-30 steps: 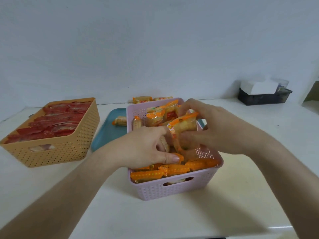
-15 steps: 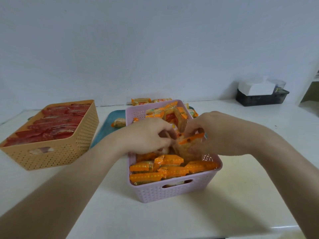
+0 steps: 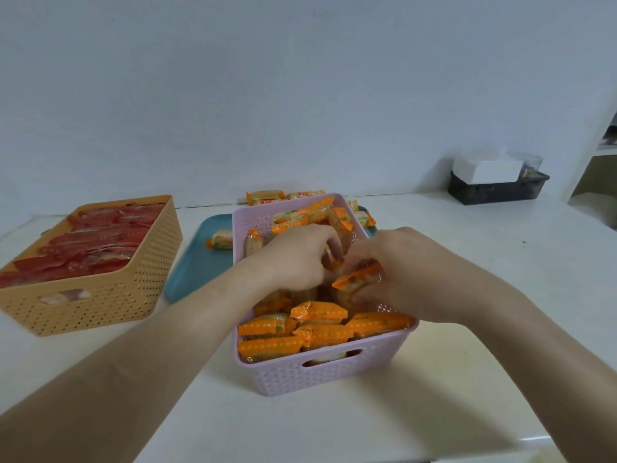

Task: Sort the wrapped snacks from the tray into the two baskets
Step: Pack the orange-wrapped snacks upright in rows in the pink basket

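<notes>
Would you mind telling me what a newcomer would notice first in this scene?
The left hand and right hand meet over the packed lilac basket at centre, the right gripping an orange-wrapped snack. To the left stands a tan basket full of red-wrapped snacks, with a teal tray between them.

Mid-surface: lilac basket [image 3: 317, 379], perforated, packed with orange-wrapped snacks [image 3: 317, 314]; front rows flat, back ones jumbled. Tilted orange pack [image 3: 357, 279] pinched in right hand [image 3: 410, 275] above the pile. Left: tan basket [image 3: 100, 305] full of red-wrapped snacks [image 3: 90, 242]. Teal tray [image 3: 197, 269] between and behind the baskets, with one loose snack [image 3: 220, 239] lying on it.
</notes>
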The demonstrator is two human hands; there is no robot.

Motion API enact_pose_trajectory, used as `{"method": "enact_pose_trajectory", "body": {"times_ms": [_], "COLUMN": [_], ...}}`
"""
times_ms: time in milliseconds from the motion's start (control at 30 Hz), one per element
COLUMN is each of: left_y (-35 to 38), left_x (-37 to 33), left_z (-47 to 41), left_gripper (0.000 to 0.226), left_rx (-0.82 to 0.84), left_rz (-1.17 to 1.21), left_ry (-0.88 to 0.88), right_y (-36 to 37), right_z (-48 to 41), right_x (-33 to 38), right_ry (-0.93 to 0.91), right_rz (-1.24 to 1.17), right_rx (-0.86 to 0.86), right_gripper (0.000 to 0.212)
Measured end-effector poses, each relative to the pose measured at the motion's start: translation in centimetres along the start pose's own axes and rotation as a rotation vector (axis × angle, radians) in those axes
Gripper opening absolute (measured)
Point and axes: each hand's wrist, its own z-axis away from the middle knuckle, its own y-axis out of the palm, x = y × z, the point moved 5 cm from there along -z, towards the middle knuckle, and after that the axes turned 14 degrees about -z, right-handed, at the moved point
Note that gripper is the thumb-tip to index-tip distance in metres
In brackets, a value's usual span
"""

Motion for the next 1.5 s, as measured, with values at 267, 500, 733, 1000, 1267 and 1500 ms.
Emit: {"method": "enact_pose_trajectory", "body": {"times_ms": [267,500,733,1000,1267,1500], "left_y": [-2.1,-2.1,-1.3,-1.4,-0.2,0.2], "left_x": [0.0,-0.7,-1.9,1.3,2.9,2.3], "left_z": [1.4,2.0,3.2,2.6,1.0,0.8], "left_gripper": [0.035,0.047,0.043,0.031,0.023,0.029], "left_rx": [-0.165,-0.138,-0.005,0.045,0.135,0.19], "left_rz": [0.27,0.176,0.06,0.239,-0.476,-0.415], "left_ry": [0.059,0.115,0.173,0.06,0.035,0.029], "right_y": [0.6,-0.6,-1.0,-0.7,-0.2,1.6], "right_z": [0.6,0.8,0.7,0.1,-1.8,-4.8], "right_x": [0.0,0.0,-0.1,0.2,1.0,2.3], "right_ry": [-0.094,-0.065,-0.107,-0.049,-0.053,-0.094], "right_rz": [0.081,0.015,-0.001,0.012,0.136,0.169], "right_rx": [-0.113,0.116,0.083,0.144,0.129,0.243], "right_gripper": [0.024,0.025,0.011,0.021,0.031,0.017]}}
